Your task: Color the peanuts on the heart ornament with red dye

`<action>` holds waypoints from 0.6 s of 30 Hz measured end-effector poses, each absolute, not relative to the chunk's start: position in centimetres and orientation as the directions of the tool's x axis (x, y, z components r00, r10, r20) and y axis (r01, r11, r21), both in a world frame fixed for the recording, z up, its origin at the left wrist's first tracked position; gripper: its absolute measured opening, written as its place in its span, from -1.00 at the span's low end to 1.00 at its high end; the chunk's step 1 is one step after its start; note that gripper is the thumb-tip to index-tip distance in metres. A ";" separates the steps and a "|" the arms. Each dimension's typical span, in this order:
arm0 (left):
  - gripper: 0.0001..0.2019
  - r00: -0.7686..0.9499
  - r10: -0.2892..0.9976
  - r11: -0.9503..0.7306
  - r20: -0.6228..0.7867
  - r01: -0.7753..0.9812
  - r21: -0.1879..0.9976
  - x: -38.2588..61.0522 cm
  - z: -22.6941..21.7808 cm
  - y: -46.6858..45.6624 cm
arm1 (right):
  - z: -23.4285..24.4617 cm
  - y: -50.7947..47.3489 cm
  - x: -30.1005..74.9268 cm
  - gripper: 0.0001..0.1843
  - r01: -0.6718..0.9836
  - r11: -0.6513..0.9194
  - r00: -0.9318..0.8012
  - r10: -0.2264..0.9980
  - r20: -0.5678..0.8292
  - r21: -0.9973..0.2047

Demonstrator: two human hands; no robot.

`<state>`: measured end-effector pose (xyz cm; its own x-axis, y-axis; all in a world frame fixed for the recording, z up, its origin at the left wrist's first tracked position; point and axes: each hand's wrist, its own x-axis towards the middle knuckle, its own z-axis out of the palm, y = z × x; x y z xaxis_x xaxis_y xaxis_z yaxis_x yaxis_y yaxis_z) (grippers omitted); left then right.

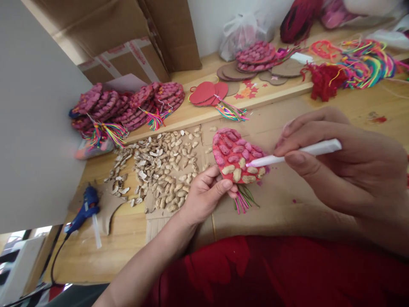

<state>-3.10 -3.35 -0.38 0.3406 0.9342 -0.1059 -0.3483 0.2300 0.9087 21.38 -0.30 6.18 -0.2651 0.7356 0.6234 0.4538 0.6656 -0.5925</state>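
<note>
My left hand (209, 192) pinches the lower left edge of a red heart-shaped ornament (230, 160), thumb on its face. Peanut shells cover the front: most are coloured pink, while several near the lower end are still plain tan. Green and pink cords (244, 199) hang from its bottom. In my right hand (332, 162) is a white marker pen (306, 150), held between thumb and fingers. Its pink tip touches or nearly touches the ornament beside a tan peanut shell (242, 163); the exact contact is too small to tell.
Loose peanut shells (172, 170) are spread on cardboard to the left. A blue glue gun (86, 209) lies at the table's left. Behind, a wooden ledge (191, 117) holds pink peanut-covered pieces (128, 104), red heart cutouts (209, 94) and colourful cords (367, 64). Cardboard boxes (128, 38) stand at the back.
</note>
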 end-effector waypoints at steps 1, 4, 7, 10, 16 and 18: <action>-0.77 0.344 0.933 0.230 -0.104 -0.350 0.908 -3.1 -0.4 -3.3 | 6.2 -0.3 21.4 -0.88 0.454 0.662 -0.274 0.740 0.614 -0.596; -0.79 0.341 0.934 0.230 -0.103 -0.356 0.906 -3.3 -0.5 -3.3 | 6.1 -0.4 21.3 -0.88 0.472 0.656 -0.282 0.745 0.604 -0.589; -0.80 0.338 0.937 0.213 -0.089 -0.351 0.912 -3.3 -0.5 -3.3 | 6.1 -0.4 21.3 -0.89 0.471 0.645 -0.254 0.753 0.607 -0.602; -0.82 0.347 0.934 0.204 -0.081 -0.336 0.920 -3.3 -0.4 -3.4 | 6.1 -0.4 21.1 -0.87 0.451 0.662 -0.286 0.742 0.606 -0.598; -0.77 0.350 0.934 0.179 -0.075 -0.275 0.945 -3.2 0.0 -3.5 | 6.0 -0.5 21.0 -0.86 0.484 0.656 -0.269 0.741 0.615 -0.579; -0.78 0.361 0.931 0.165 -0.064 -0.258 0.952 -3.2 0.2 -3.5 | 6.0 -0.5 21.0 -0.87 0.475 0.661 -0.288 0.741 0.607 -0.581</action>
<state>-3.23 -3.53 0.16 0.3606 0.9305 -0.0637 -0.2577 0.1651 0.9520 21.05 -0.47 6.00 -0.2884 0.7408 0.6067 0.4751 0.6608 -0.5810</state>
